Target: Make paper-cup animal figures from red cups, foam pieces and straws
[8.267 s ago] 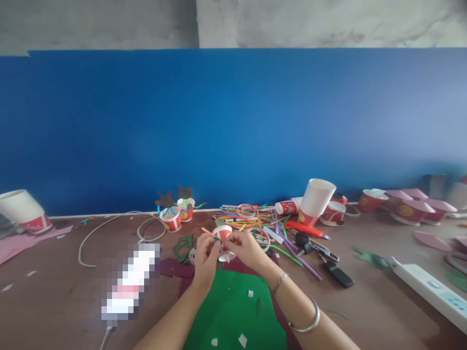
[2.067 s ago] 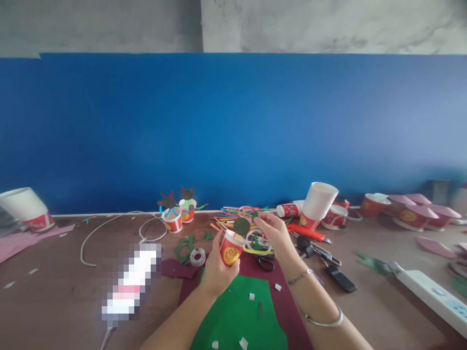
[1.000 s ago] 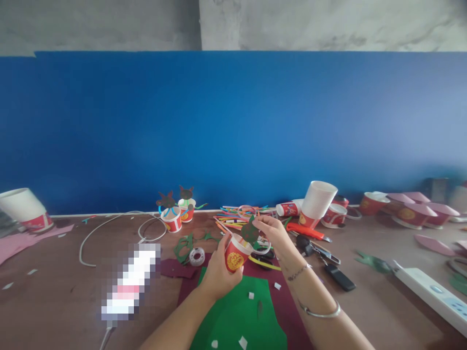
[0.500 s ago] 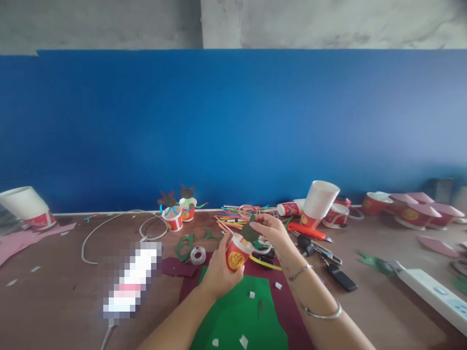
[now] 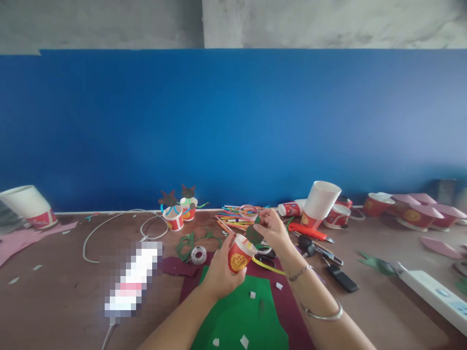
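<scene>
My left hand (image 5: 223,267) grips a red paper cup (image 5: 239,257) with a gold emblem, its white rim tilted toward my right hand. My right hand (image 5: 274,231) pinches a dark green foam cutout (image 5: 254,235) between its fingers, holding it just above the cup's rim. Part of the cup's inside is hidden by the cutout and my fingers. Below my hands lies a green felt sheet (image 5: 237,313) on a maroon felt sheet (image 5: 288,321). Black-handled scissors (image 5: 265,259) and a yellow strip (image 5: 265,265) lie close under my right hand.
Coloured straws (image 5: 233,218) lie behind my hands, beside a tape roll (image 5: 199,255) and green foam scraps (image 5: 186,245). Decorated cups (image 5: 173,218) stand back left. To the right are an orange cutter (image 5: 310,232), keys (image 5: 314,248), a black phone (image 5: 342,278) and a power strip (image 5: 434,296).
The red cup has tilted further and shifted slightly up and right in my left hand. My right hand has risen a little with the green cutout.
</scene>
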Demonstrator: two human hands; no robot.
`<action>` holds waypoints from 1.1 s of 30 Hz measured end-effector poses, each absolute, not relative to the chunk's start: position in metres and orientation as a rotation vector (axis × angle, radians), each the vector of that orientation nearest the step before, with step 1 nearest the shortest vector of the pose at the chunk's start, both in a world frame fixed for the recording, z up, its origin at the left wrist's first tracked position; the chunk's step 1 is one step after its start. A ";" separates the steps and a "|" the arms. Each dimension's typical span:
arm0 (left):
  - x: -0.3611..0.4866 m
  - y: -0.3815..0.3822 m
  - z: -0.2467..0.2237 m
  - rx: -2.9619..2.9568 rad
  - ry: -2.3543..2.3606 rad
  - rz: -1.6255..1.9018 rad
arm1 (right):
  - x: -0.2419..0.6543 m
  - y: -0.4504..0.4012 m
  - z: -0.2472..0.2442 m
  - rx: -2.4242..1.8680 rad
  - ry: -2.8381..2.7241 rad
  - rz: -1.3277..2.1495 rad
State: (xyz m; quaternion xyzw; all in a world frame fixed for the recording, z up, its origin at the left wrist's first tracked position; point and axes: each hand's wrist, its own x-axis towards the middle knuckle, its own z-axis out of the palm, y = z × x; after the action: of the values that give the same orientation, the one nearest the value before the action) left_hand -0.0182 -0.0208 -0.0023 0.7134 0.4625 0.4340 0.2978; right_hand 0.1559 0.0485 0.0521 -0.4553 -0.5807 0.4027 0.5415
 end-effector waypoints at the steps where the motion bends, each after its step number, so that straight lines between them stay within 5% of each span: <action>1: -0.018 -0.021 -0.002 1.900 1.230 1.155 | 0.156 0.049 0.052 -1.089 -1.370 0.954; 12: -0.022 -0.010 -0.005 1.977 1.566 1.422 | 0.162 0.048 0.057 -1.390 -1.536 0.766; 16: -0.023 -0.009 -0.006 2.066 1.754 1.446 | 0.164 0.025 0.081 -1.605 -1.888 0.435; 22: -0.026 -0.006 -0.015 2.077 1.911 1.358 | 0.139 -0.021 0.096 -1.621 -2.651 0.629; 33: -0.026 -0.009 -0.008 2.136 1.896 1.384 | 0.084 -0.045 0.073 -1.812 -3.127 0.352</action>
State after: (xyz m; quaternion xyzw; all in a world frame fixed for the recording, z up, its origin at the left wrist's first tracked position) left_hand -0.0263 -0.0091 -0.0082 0.6730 0.5972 0.4361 -0.0163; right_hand 0.0841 -0.0453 0.0730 -0.4841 -0.8355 0.0941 -0.2426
